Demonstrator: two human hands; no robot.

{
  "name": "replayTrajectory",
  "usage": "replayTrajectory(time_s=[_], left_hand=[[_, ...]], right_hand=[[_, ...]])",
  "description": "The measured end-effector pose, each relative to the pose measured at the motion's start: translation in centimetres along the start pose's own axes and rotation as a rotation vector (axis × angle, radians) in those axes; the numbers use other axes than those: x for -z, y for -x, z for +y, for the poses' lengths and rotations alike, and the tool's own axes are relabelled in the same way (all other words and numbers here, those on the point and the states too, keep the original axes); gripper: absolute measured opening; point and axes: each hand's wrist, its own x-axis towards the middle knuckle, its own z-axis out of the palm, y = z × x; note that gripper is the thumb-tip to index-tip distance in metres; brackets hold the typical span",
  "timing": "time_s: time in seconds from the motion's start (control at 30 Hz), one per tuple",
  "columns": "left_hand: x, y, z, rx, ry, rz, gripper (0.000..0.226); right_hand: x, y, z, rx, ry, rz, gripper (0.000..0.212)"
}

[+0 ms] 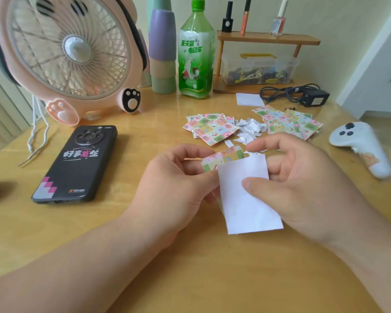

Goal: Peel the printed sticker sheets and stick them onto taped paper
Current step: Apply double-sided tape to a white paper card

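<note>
My left hand [174,186] pinches a colourful printed sticker sheet [222,158] just above the table. Its white backing paper [244,199] hangs down in front, partly folded away from the sticker. My right hand [298,177] pinches that white backing, with its thumb pressed on the front of the paper. Two piles of printed sticker sheets lie further back, one pile [210,127] in the middle and another pile [289,123] to the right. Torn white paper scraps [248,129] lie between them.
A black phone [79,163] lies at the left, a pink fan [63,53] behind it. A green bottle [195,50], stacked cups [161,53], a wooden rack [266,39] and a black adapter with cable [312,97] stand at the back. A white controller [361,145] lies right.
</note>
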Motion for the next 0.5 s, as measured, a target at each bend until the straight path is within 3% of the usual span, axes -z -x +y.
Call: replayTrajectory(time_s=[0.1,0.2,0.3,0.5], left_hand=[[0.4,0.1,0.3,0.036,0.061,-0.087,0.029],[0.8,0.0,0.7,0.057,0.079,-0.095,0.023],[1.1,-0.2,0.7,0.030,-0.114,-0.051,0.020],[1.0,0.0,0.5,0.011,-0.203,-0.098,0.015]], right_hand=[[0.5,-0.3,0.2,-0.029,-0.082,0.023,0.018],[1.1,-0.6,0.1,-0.041,-0.196,0.011,0.020],[1.5,-0.6,0.1,-0.015,-0.293,-0.067,0.026],[1.4,-0.4,0.1,0.028,-0.159,0.000,0.029]])
